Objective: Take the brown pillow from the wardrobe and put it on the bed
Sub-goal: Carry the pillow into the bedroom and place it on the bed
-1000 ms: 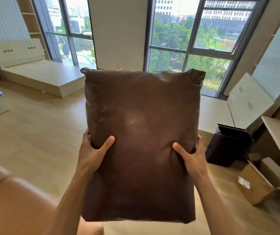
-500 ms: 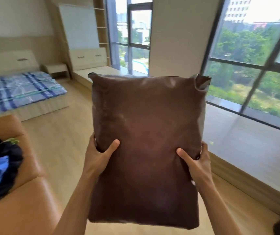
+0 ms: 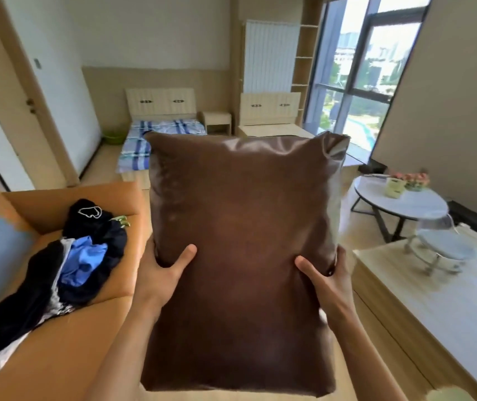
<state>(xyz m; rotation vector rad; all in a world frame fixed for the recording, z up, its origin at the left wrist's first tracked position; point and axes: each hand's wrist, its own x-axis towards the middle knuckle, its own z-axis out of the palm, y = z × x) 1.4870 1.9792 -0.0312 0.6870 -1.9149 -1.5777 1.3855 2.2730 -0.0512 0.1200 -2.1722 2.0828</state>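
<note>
A large brown leather-look pillow (image 3: 243, 244) is held upright in front of me and fills the middle of the view. My left hand (image 3: 162, 273) grips its left edge with the thumb across the front. My right hand (image 3: 328, 280) grips the right edge the same way. Beyond the pillow's top left corner, a bed (image 3: 142, 146) with a blue striped sheet stands against the far wall. The pillow hides the bed's right side. No wardrobe shows in this view.
An orange sofa (image 3: 66, 357) at the left carries a heap of dark and blue clothes (image 3: 66, 264). A round white table (image 3: 399, 201) with flowers stands at the right, beside a pale wooden platform (image 3: 445, 314). A second, bare bed frame (image 3: 272, 130) and a nightstand (image 3: 217, 121) stand at the back.
The view has swung left from the windows to the room's far wall, bringing the bed from the left side to straight ahead. Both hands keep the same grip on the pillow.
</note>
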